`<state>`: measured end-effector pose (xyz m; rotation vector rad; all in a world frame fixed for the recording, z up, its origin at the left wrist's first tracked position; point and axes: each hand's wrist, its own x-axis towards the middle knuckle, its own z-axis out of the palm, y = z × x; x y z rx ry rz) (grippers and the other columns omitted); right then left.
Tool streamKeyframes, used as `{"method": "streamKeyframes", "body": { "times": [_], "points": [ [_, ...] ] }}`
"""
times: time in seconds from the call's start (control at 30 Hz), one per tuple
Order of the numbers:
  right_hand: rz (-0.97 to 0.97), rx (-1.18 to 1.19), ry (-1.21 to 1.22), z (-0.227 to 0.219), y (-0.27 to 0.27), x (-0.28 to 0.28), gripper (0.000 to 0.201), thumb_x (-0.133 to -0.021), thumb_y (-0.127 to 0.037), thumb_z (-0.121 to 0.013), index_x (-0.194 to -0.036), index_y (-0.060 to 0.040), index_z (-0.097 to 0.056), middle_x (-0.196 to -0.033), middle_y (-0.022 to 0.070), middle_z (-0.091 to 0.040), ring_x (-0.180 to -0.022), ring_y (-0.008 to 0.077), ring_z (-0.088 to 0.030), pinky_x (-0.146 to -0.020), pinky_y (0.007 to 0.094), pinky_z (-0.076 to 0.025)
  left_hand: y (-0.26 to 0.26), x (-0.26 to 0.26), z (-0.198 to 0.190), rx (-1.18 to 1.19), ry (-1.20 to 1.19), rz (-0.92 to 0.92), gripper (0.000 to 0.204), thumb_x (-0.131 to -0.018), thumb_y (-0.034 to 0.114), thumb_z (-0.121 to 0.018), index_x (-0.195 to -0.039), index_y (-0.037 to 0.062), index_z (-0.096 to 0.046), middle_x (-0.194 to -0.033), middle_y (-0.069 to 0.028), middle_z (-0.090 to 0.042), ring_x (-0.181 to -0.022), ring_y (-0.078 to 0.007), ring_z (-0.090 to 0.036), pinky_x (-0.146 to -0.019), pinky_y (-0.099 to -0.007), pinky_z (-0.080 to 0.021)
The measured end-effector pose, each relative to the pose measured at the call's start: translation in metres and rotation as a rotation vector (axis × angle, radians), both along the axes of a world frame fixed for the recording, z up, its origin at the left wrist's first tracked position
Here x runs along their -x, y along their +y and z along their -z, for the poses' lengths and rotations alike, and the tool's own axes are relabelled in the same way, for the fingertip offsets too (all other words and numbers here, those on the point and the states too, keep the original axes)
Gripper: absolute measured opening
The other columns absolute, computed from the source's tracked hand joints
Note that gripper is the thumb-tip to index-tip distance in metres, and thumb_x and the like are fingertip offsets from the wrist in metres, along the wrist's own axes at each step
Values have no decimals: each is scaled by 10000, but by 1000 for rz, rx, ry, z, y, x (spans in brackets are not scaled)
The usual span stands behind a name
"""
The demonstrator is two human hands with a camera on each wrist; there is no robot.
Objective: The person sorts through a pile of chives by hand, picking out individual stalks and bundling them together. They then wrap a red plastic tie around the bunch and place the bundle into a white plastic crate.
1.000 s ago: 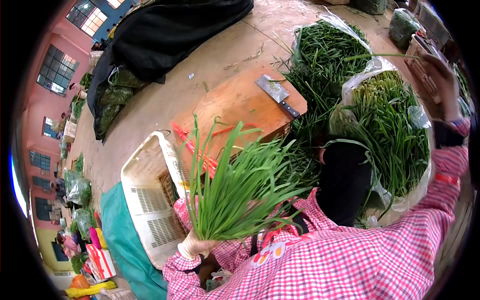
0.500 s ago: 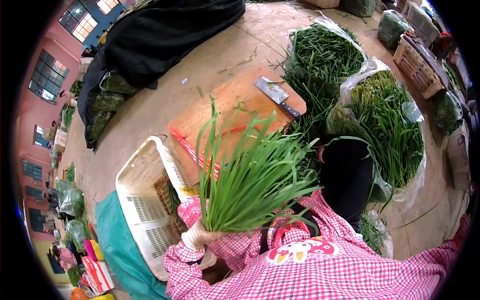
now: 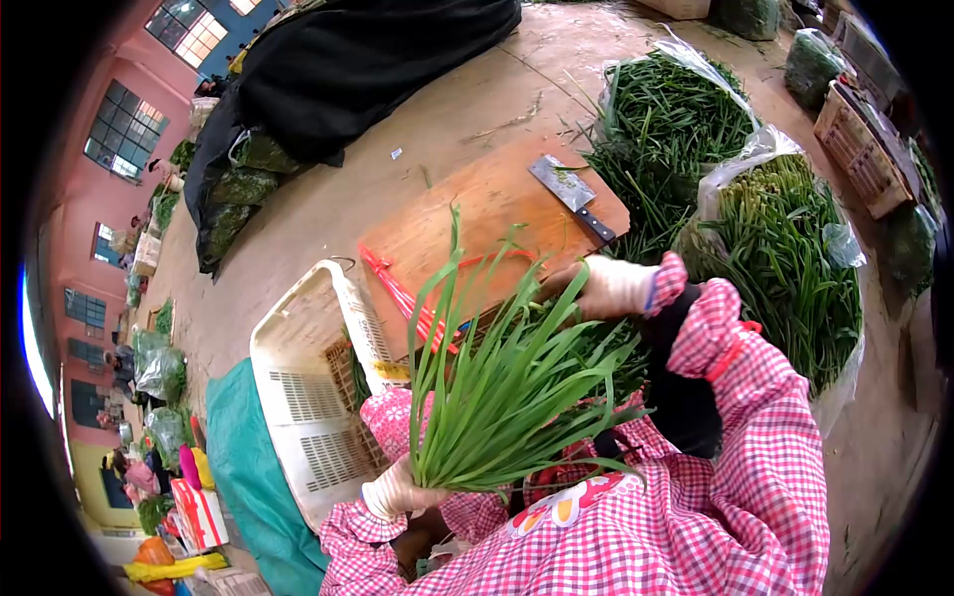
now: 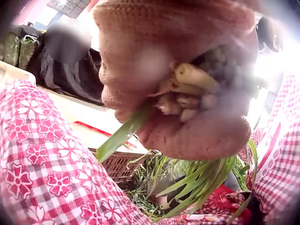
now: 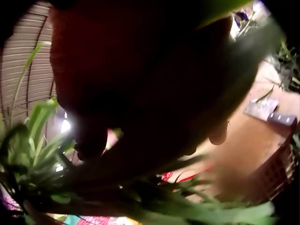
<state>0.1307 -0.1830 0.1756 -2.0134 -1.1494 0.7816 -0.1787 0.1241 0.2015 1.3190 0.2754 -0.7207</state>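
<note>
The left hand grips the base of a leafy bunch; its long axis slants up-right, tips fanning over the near edge of the board. The right hand is near the tips, its hold unclear. A cleaver lies beyond.

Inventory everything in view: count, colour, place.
board: one, brown, centre
cleaver: one, silver and black, on board
strips: several, red, board's left side
leaf bunch: one, green, lower centre
basket: one, cream, left of board
crates: two or more, brownish, under board, far right
open bags of greens: two, clear, right of board
sheet: one, teal, beside basket
cover: one, black, upper left
windows: several, grey, left background
distant goods: many, mixed, background
left hand: one, white glove, around bunch's base
right hand: one, white glove, partly behind leaves
</note>
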Motion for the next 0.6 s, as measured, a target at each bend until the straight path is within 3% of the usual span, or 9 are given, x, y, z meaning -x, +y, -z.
{"method": "streamKeyframes", "body": {
  "times": [0.1, 0.13, 0.17, 0.3, 0.33, 0.4, 0.43, 0.5, 0.6],
  "points": [
    [-83, -172, 189, 29, 24, 9, 335, -847, -225, -707, -1112, -22, -671, -1031, 108, -696, -947, 213, -657, -867, 338, -513, -14, -1, -20, -37, 36, -43, 476, -787, -6, -720, -1219, 16, -521, -912, -89, -620, -681, -155, -542, -594, -292, -417],
    [-26, -111, 145, 29, 31, 9, 386, -792, -264, -772, -1129, -96, -690, -1037, 108, -708, -944, 208, -660, -861, 339, -505, -14, 0, -21, -48, 37, -45, 449, -789, -17, -708, -1194, 16, -517, -824, -84, -601, -572, -140, -498, -505, -277, -374],
    [26, -254, 240, 26, 28, 9, 328, -806, -255, -755, -1093, -104, -710, -992, 82, -720, -912, 172, -656, -857, 328, -503, -15, 2, -21, -58, 38, -47, 422, -791, -29, -697, -1169, 17, -513, -736, -79, -582, -463, -126, -454, -416, -261, -331],
    [415, -255, 512, 14, -8, -31, 289, -849, -235, -726, -1057, -35, -706, -922, 42, -710, -844, 111, -628, -800, 293, -504, 1, 19, -15, -59, 34, -80, 459, -784, 0, -700, -1206, 6, -519, -868, -77, -611, -654, -135, -499, -570, -279, -376],
    [549, -248, 475, 13, -22, -44, 291, -837, -233, -739, -1045, -32, -708, -909, 34, -706, -819, 117, -627, -776, 287, -504, 12, 24, -14, -52, 51, -81, 509, -775, 48, -736, -1238, -3, -531, -991, -80, -638, -825, -149, -554, -715, -292, -435],
    [681, -338, 450, 11, -51, -67, 298, -852, -262, -723, -1034, -26, -707, -911, 12, -700, -837, 96, -621, -773, 260, -491, 16, 28, -19, -185, -4, -124, 547, -749, 107, -774, -1229, -32, -552, -1007, -88, -676, -833, -166, -621, -709, -300, -504],
    [716, -377, 408, 9, -67, -75, 298, -874, -279, -697, -1029, -25, -710, -945, 2, -705, -866, 88, -620, -779, 245, -482, 17, 28, -25, -91, 4, -151, 494, -746, 81, -757, -1178, -50, -556, -908, -90, -671, -694, -168, -600, -594, -303, -479],
    [661, -384, 392, 2, -93, -88, 303, -888, -300, -686, -1042, -42, -715, -972, 4, -709, -876, 87, -619, -800, 249, -473, 9, 20, -38, 34, -21, -274, 399, -700, 26, -752, -1059, -55, -597, -816, -91, -658, -615, -163, -575, -530, -303, -443],
    [743, -337, 272, -11, -114, -88, 315, -858, -333, -716, -978, -42, -739, -898, -12, -712, -844, 78, -600, -794, 256, -468, 23, 22, -25, -172, -132, -259, 292, -664, -23, -715, -938, -53, -620, -744, -83, -633, -580, -163, -568, -505, -300, -438]
  ]
}}
